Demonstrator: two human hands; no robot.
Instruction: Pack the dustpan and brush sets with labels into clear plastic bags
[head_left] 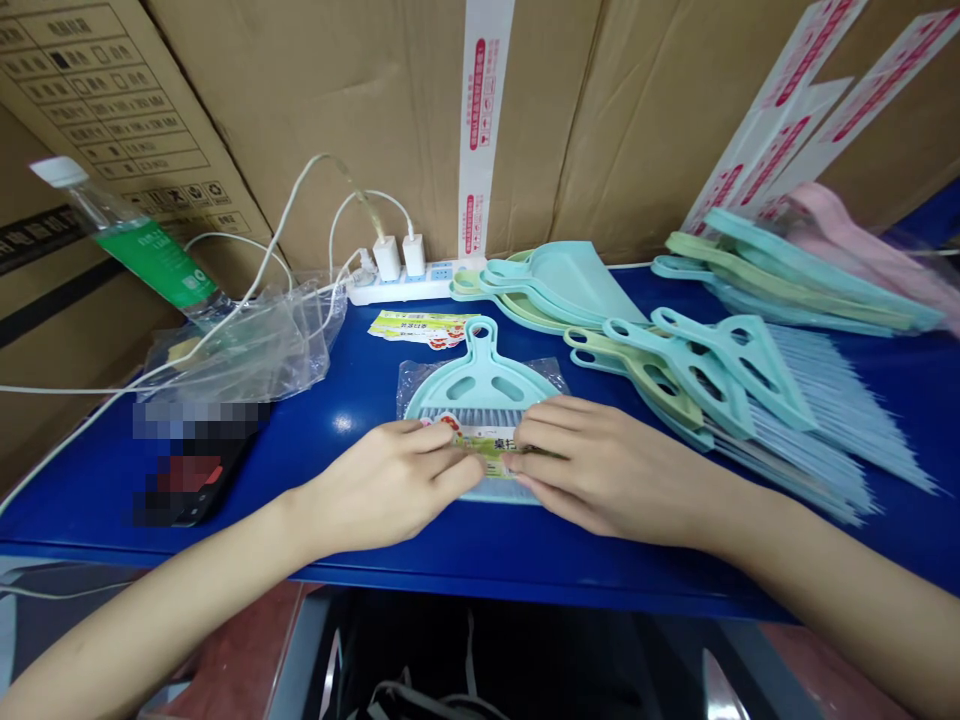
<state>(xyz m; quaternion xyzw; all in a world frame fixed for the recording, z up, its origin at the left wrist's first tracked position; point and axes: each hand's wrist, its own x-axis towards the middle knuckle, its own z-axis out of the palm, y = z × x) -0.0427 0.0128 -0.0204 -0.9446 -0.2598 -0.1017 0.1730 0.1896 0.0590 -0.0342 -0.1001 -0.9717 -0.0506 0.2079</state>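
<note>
A light blue hand brush (484, 362) lies flat in front of me, its grey-blue bristles towards me, over a light blue dustpan (499, 493). Clear plastic film (553, 372) shows around the pair. Across the bristles runs a yellow-green and white printed label (486, 440). My left hand (397, 480) pinches its left end, fingers curled. On the right end, my right hand (600, 470) is closed, fingertips and thumb gripping it. The fingers cover both ends of the label. Just behind the brush lies a small stack of similar labels (420, 327).
Dustpans (577, 280) are stacked at the back, with several loose brushes (705, 375) to the right. Bagged sets (817, 265) lie far right. On the left are crumpled plastic bags (262, 345), a bottle (154, 255) and a phone (195, 480). A power strip (439, 280) with cables stands against cardboard.
</note>
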